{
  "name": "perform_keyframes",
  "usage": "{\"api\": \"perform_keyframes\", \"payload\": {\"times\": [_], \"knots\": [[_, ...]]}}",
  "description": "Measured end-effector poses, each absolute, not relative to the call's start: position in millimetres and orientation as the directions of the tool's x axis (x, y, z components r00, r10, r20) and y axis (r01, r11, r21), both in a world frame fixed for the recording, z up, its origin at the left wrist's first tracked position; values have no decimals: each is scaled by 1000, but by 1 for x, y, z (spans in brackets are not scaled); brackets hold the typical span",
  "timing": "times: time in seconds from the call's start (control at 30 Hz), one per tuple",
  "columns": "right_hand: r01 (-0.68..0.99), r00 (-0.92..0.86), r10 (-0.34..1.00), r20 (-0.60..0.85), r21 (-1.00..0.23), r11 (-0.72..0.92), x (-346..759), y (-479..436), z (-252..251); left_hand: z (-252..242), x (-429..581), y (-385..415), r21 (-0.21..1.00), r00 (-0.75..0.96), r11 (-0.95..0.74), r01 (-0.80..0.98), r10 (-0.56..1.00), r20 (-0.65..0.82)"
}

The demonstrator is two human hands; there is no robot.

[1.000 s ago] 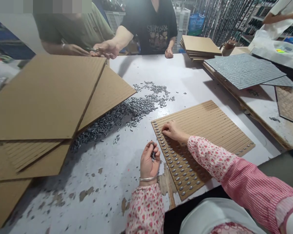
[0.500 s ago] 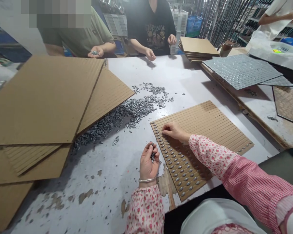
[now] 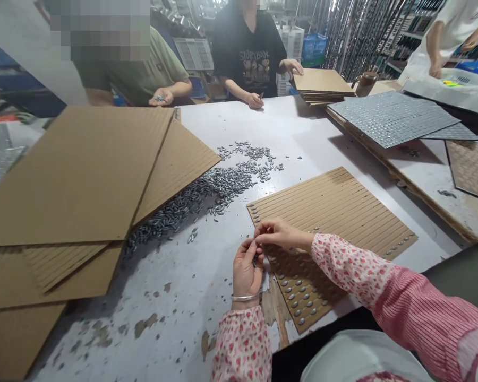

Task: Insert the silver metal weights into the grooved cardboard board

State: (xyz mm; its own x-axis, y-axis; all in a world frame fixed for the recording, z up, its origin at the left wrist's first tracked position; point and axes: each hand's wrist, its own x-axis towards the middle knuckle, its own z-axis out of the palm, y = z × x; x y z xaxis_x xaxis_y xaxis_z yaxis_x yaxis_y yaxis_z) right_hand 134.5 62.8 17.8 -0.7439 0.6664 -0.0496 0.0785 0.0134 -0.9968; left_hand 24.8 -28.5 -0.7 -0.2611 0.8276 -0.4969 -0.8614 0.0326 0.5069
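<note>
My left hand (image 3: 247, 273), a bracelet at its wrist, curls palm up around a few small grey oval pieces beside the board's left edge. My right hand (image 3: 281, 235) meets it from the right, thumb and fingertips pinched together at the left fingertips. Whatever lies in that pinch is hidden. Under my right forearm is a brown grooved board (image 3: 354, 207). Rows of the grey oval pieces (image 3: 301, 302) sit in its grooves along the near-left part, and a short line of them runs by the right corner. My hand and sleeve cover some of the rows.
A heap of loose grey oval pieces (image 3: 227, 183) spreads across the white table (image 3: 175, 329). Large brown boards (image 3: 75, 175) are stacked at left. Silver sheets (image 3: 398, 116) and another board stack (image 3: 322, 82) lie at the back right. Co-workers stand across the table, one holding grey pieces.
My right hand has moved from the board's upper-left rows down to my left fingertips. A co-worker's hand across the table now rests on the back board stack.
</note>
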Motion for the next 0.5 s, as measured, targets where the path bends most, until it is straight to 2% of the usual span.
{"api": "perform_keyframes", "payload": {"times": [0.07,0.13,0.27,0.33,0.4,0.5], "knots": [[46,-736,674,-66,-998,-48,131,62,18,3,25,-27,487,-266,20,-873,819,-509],[2,-665,742,-85,-994,-111,131,69,17,9,21,-24,454,-250,21,-891,812,-527],[-21,-448,881,-151,-984,-179,141,98,10,23,7,-12,250,-185,-48,-967,809,-558],[79,-395,904,-166,-986,-147,145,110,4,26,1,-6,175,-164,-80,-981,823,-545],[250,-381,912,-154,-966,-59,145,116,-3,25,-1,-2,157,-141,-67,-985,838,-528],[499,-398,913,-85,-856,138,139,116,-10,17,1,-1,156,-123,-46,-987,840,-528]]}}
